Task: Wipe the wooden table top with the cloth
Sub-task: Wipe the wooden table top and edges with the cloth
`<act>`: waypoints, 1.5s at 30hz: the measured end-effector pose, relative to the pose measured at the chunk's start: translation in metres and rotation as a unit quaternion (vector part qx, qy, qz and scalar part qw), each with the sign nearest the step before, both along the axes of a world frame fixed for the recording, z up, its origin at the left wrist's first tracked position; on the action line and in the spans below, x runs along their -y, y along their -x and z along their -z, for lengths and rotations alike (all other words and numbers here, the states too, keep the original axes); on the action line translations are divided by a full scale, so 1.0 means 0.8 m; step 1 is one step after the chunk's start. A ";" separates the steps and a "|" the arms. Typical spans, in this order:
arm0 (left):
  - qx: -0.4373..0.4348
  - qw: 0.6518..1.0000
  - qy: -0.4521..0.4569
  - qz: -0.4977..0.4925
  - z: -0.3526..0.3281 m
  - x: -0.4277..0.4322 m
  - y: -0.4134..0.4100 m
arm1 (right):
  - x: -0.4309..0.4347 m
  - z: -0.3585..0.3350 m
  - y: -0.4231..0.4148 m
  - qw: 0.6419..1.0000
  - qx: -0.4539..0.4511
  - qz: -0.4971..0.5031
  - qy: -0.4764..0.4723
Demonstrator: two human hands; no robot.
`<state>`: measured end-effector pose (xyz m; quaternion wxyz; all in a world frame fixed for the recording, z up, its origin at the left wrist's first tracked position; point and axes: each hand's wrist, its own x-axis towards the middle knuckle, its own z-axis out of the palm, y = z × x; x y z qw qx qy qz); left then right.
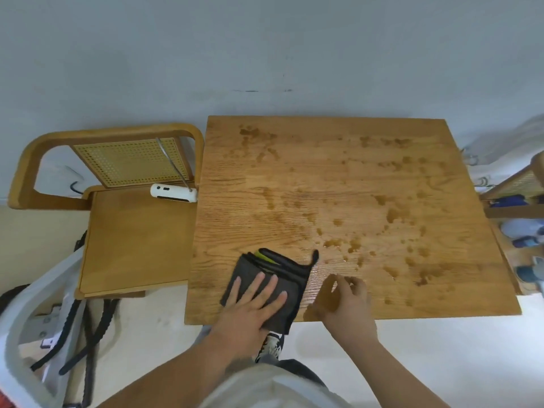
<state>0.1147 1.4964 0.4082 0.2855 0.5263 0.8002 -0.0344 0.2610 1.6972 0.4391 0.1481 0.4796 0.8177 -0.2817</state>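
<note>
So, left hand is flat and spread, palm down on the folded dark cloth, pressing it, not gripping. Cloth sits at the near edge of the wooden table, left of centre, one corner hanging just over the edge. Right hand is just beside the cloth on the right, fingers loosely curled, holding nothing as far as I can see, fingertips close to the tabletop

Wet splotches cover most of the far and right parts of the top, so my read is the wiping has barely begun

Risks from here:
- folded cloth is small against the wet area; it may saturate and just smear water around
- flat palm with no grip: the cloth could bunch up or unfold on a long push, since the layers already look loose at the far corner
- strokes towards the left edge could push water onto the chair butted up against the table, where a white gadget lies
- far corners need a long reach; easy to miss them
</note>
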 end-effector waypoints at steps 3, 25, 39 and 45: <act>-0.034 0.998 0.006 0.052 -0.004 -0.015 0.055 | -0.010 0.002 -0.015 0.999 0.046 -0.020 -0.018; 0.018 0.992 -0.008 0.121 0.003 -0.126 -0.021 | -0.011 0.001 -0.032 0.995 0.062 -0.073 0.006; -0.004 0.984 -0.036 0.172 0.000 -0.027 -0.002 | -0.028 0.003 -0.026 0.983 0.119 -0.077 0.116; -0.041 0.994 0.043 -0.096 -0.011 -0.034 0.066 | -0.020 0.004 -0.027 0.985 0.109 -0.071 0.111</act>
